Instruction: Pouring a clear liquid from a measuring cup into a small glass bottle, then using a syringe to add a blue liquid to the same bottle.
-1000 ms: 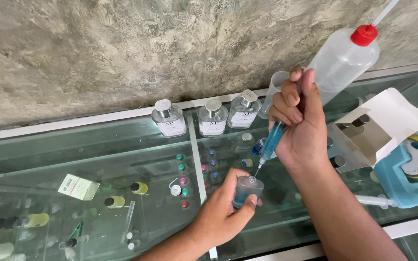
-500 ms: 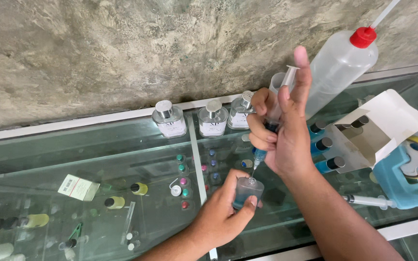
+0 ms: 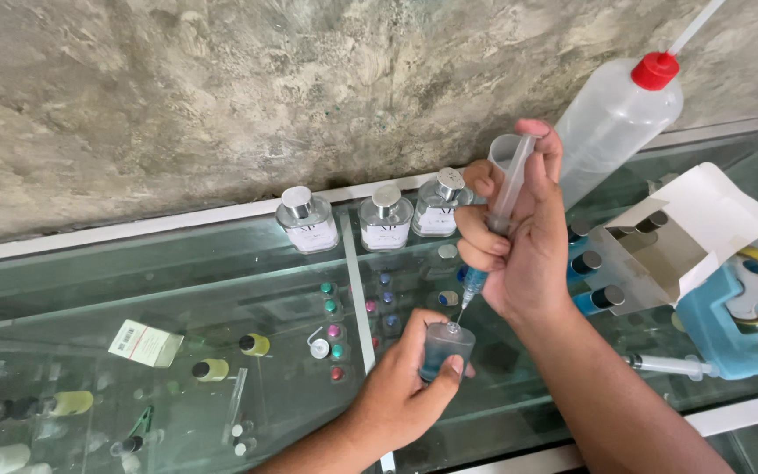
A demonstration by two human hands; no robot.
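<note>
My left hand (image 3: 405,386) grips a small glass bottle (image 3: 446,348) with blue liquid in it, upright on the glass counter top (image 3: 221,290). Above it, my right hand (image 3: 519,246) holds a syringe (image 3: 493,237) pointing down, its needle tip at the bottle's neck. The syringe's plunger is drawn out upward and blue liquid shows in the lower barrel. Three clear square bottles (image 3: 385,219) with silver caps stand in a row behind, at the wall.
A big plastic squeeze bottle (image 3: 616,123) with a red nozzle leans at the back right. An open white carton (image 3: 686,237), a blue tape dispenser (image 3: 739,325) and a second syringe (image 3: 668,362) lie at the right. Small bottles and caps sit below the glass.
My right hand has raised and shifted its grip, and the syringe's plunger has come up out of the barrel. My left hand and the small bottle have stayed in place.
</note>
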